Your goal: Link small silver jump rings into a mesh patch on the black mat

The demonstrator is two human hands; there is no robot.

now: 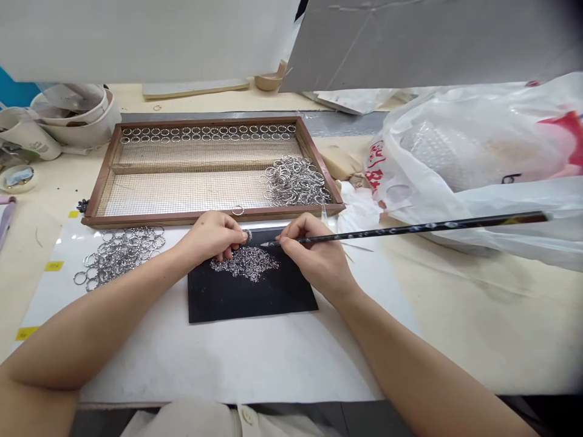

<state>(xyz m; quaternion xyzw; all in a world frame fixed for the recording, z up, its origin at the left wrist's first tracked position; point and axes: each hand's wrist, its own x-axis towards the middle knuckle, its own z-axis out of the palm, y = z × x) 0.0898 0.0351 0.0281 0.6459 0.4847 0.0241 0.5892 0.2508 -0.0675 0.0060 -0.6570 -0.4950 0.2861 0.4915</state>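
Between the thumb and fingers of my left hand (212,237) a small silver ring (248,235) is pinched, partly hidden by the fingertips. My right hand (314,252) grips a long dark pencil-like stick (410,229) whose pale pointed tip faces the ring, a short gap from it. Under both hands lies a black mat (255,303) bearing a heap of tiny shiny stones or beads (248,264). A loose pile of silver rings (125,255) is left of the mat, beside my left forearm.
Behind the mat stands a wooden-framed mesh tray (204,215) with rows of rings along its far side and a ring heap (296,181) at right. A white plastic bag (478,158) bulks at right; white cups (77,118) stand at left. Grey panels (432,42) overhang the far side.
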